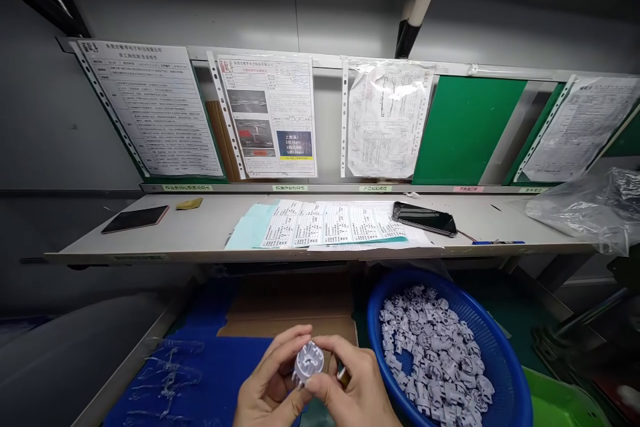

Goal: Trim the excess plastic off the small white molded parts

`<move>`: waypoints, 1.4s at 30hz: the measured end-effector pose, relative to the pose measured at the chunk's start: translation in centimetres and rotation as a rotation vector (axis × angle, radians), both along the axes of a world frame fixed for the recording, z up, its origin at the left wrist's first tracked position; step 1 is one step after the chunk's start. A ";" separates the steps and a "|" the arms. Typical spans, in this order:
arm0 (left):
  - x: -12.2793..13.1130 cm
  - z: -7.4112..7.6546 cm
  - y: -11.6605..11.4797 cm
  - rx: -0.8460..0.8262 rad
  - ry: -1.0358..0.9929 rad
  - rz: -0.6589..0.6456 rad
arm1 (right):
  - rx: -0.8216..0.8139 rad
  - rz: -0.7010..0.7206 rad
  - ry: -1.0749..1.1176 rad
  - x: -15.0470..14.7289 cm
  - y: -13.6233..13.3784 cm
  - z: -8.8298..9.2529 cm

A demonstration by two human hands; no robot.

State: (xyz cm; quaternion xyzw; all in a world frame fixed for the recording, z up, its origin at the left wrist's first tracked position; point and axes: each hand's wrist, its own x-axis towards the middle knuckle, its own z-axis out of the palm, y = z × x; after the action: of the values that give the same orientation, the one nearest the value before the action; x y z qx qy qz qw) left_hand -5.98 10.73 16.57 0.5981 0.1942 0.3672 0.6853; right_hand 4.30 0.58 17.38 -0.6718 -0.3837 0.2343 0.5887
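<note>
A small round grey plastic part (308,361) with ribs on its face is held low in the middle of the view, pinched between both my hands. My left hand (267,383) grips it from the left with fingers curled round it. My right hand (353,387) closes on it from the right, thumb and fingers pressed to its rim. Just to the right stands a blue mesh basket (510,373) filled with several more of the same grey parts (430,353).
A shelf (210,230) above carries printed sheets (330,221), a black phone (424,217), a dark tablet (135,218) and a clear plastic bag (595,210). Instruction sheets hang on the back board. A blue mat (210,373), cardboard (295,313) and a green bin (560,403) lie below.
</note>
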 end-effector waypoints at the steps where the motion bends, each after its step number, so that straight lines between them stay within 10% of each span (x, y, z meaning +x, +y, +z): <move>1: -0.2 0.0 -0.1 0.009 0.011 -0.006 | 0.050 0.049 0.025 0.1 0.0 -0.2; 11: -2.8 -1.7 0.4 0.365 0.256 -0.012 | -0.008 0.097 0.203 -1.5 0.6 -3.4; 17: -4.4 -0.6 0.2 -0.052 0.124 -0.333 | 0.121 0.391 0.615 -1.9 0.5 -3.6; 20: -4.9 -0.8 0.4 -0.026 0.133 -0.311 | 0.102 0.248 0.845 -1.6 0.9 -5.1; 23: -5.2 -1.1 0.6 0.090 0.184 -0.187 | 0.075 -0.032 0.588 -1.9 0.9 -6.0; 31: -6.1 -0.9 2.1 0.618 0.341 -0.049 | -0.041 -0.046 -0.574 -3.6 -0.1 -4.4; 42: -5.6 0.9 2.9 0.787 0.348 -0.090 | 0.074 -0.078 -1.017 -2.1 1.2 -4.6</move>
State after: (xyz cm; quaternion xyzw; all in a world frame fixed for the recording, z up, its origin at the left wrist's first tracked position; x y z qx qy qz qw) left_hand -11.60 13.63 17.49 0.8748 0.1258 0.2765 0.3774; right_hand 2.22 1.78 12.79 -0.6934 -0.6044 -0.1582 0.3590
